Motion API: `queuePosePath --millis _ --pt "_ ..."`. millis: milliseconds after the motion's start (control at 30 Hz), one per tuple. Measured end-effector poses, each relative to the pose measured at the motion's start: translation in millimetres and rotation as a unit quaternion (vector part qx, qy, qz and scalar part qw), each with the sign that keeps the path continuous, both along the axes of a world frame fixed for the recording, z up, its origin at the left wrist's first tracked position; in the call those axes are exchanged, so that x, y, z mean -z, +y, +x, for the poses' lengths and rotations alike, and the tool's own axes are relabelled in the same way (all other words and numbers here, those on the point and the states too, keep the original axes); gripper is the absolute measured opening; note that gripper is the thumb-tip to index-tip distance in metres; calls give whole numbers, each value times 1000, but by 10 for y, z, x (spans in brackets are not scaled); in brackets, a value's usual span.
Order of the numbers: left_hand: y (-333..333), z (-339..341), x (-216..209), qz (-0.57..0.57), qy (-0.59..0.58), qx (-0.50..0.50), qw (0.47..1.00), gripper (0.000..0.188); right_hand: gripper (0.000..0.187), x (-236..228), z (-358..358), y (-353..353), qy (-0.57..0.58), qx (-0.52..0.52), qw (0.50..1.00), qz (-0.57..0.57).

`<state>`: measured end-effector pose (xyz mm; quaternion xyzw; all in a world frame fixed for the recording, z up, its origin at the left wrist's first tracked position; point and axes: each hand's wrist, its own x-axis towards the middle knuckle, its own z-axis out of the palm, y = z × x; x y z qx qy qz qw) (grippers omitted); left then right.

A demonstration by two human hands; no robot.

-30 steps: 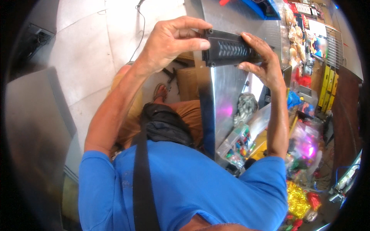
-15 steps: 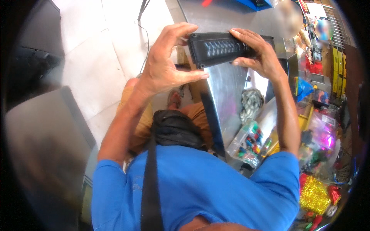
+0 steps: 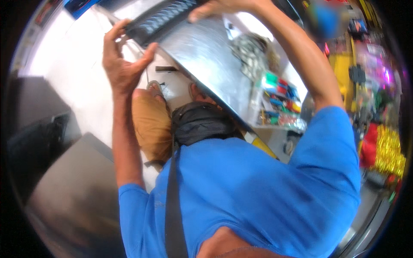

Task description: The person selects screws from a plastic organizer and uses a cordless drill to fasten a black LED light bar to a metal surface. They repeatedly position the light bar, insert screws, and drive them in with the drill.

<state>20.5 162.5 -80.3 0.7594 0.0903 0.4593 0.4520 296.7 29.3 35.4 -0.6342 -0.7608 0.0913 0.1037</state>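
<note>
A long black box (image 3: 160, 20) with a row of shiny slanted ridges along its face is held up at the top edge of the view, tilted up to the right. My left hand (image 3: 124, 69) is at its left end, thumb below the lower corner and fingers at the upper corner. My right hand (image 3: 228, 6) grips the box farther right, its thumb on the ridged side; the fingers there run out of view. Beneath the box lies a bare metal tabletop (image 3: 204, 53).
On the table's right are a crumpled grey-patterned cloth (image 3: 251, 53) and a clear tray (image 3: 282, 122) of small colourful parts. A large grey-brown object (image 3: 79, 185) stands at lower left. Packaged goods and shiny gold material (image 3: 389, 150) crowd the far right.
Both hands and the box have moved up and left in the view. The box now slants up to the right. The whole scene has turned as the head moved.
</note>
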Motion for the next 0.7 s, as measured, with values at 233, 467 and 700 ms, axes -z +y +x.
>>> queuePosePath --millis 233,467,700 --pt "19 28 -83 -8 31 25 999 72 107 -11 15 -136 46 28 998 28" --pt "127 -31 -12 -37 29 37 998 73 90 -1125 -271 -1437 -9 246 967 64" --pt "239 -35 64 -38 36 37 998 74 75 -1361 -579 -2994 30 422 906 -1"
